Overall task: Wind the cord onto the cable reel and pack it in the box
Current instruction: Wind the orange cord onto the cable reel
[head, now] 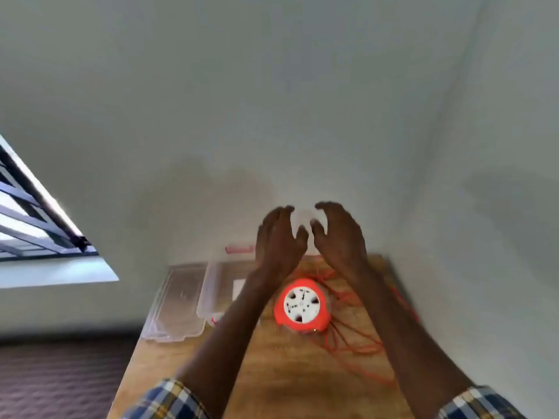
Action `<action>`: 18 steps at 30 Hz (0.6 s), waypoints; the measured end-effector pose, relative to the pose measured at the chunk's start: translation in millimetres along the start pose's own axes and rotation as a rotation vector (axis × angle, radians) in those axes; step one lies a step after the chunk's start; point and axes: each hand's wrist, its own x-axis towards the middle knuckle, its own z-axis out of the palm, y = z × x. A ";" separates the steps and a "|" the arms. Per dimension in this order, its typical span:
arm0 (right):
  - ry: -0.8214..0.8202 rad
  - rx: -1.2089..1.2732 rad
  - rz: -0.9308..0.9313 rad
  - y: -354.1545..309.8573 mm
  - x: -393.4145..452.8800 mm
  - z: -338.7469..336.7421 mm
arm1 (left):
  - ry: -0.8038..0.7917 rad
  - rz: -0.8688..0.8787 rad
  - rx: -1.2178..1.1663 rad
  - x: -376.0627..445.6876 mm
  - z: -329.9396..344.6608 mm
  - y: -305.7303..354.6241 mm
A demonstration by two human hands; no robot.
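Observation:
An orange cable reel [301, 305] with a white socket face lies flat on the wooden table [272, 373]. Its orange cord [354, 343] sprawls in loose loops to the right of the reel and in front of it. A clear plastic box [216, 293] with red clips stands left of the reel, partly hidden by my left forearm. My left hand [279, 237] and my right hand [340, 234] are raised side by side above the far edge of the table, beyond the reel, fingers loosely curved, holding nothing.
A clear lid [175, 303] lies left of the box at the table's left edge. A white wall rises right behind the table. A barred window [33, 219] is at the far left, and dark floor [60, 379] lies below it.

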 end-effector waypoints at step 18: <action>-0.412 0.307 0.522 123.7 -105.2 120.7 | 0.062 -1.015 -0.446 -120.3 141.6 -56.4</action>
